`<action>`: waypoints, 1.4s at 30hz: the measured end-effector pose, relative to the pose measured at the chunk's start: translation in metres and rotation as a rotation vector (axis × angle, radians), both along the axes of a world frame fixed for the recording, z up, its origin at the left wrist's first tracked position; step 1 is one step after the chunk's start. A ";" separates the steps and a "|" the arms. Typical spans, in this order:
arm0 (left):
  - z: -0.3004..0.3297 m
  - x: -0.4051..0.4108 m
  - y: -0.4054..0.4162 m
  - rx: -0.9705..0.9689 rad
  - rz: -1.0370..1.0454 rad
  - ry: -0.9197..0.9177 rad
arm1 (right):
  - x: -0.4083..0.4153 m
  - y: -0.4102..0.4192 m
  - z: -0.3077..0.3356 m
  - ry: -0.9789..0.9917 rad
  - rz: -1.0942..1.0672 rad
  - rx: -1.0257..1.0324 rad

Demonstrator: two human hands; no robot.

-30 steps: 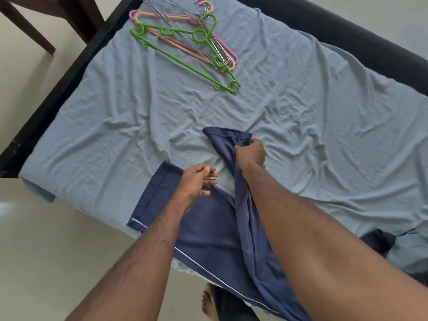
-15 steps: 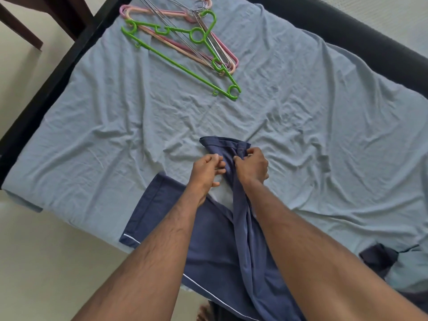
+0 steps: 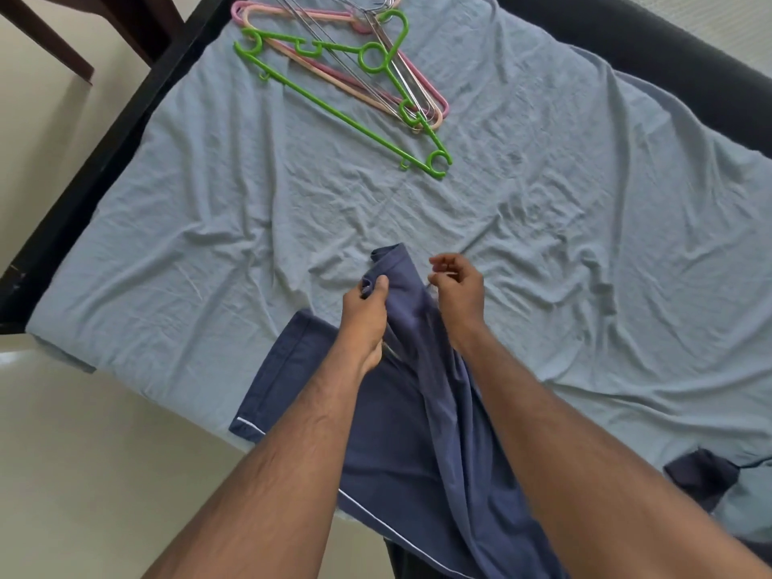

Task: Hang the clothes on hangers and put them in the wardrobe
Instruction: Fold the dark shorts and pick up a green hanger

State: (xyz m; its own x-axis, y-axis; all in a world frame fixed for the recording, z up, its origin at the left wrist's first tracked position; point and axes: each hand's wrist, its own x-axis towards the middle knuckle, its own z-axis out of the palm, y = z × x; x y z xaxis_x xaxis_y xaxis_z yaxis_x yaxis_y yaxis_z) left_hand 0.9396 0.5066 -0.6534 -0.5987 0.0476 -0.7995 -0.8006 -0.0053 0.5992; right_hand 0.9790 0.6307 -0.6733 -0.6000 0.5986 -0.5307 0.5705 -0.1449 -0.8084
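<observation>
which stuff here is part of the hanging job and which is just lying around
For the job:
- navy garment, gripped by the left hand; right hand beside it
- green hanger
- pink hangers
- wire hangers

Just there:
- bed sheet
- wooden furniture leg
- dark cloth

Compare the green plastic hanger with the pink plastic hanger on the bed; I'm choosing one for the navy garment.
The green plastic hanger lies on top, nearer the hands, fully visible; the pink plastic hanger lies beneath it, partly covered. Green has open hooks at its ends; pink shows rounded corners. Both rest flat on the blue sheet.

bed, wrinkled grey-blue sheet | black frame | pale floor | dark wooden legs
</observation>
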 end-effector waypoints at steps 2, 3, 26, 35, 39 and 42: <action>0.003 0.003 -0.015 0.060 0.004 -0.001 | -0.016 0.002 -0.002 -0.001 0.209 0.004; 0.006 0.005 -0.024 0.099 0.006 -0.003 | -0.024 0.002 -0.003 0.006 0.433 0.051; -0.020 0.100 -0.247 -0.288 0.212 -0.083 | -0.072 -0.144 -0.020 -0.264 1.289 0.564; -0.010 0.139 -0.235 -0.026 0.150 -0.204 | 0.084 -0.152 0.017 0.057 0.778 0.770; -0.004 0.155 -0.231 0.014 0.075 -0.280 | 0.213 -0.154 0.024 -0.122 0.836 0.820; -0.004 0.169 -0.222 0.025 0.014 -0.310 | 0.293 -0.160 0.019 -0.326 0.840 0.809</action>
State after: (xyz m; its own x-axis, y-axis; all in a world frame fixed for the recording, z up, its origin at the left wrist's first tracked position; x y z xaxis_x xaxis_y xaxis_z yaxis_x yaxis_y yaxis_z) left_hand 1.1086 0.2843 -0.6577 -0.3268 0.0628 -0.9430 -0.9451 -0.0297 0.3255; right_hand 1.2720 0.4707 -0.6544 -0.8686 0.3157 -0.3820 0.4382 0.8493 -0.2945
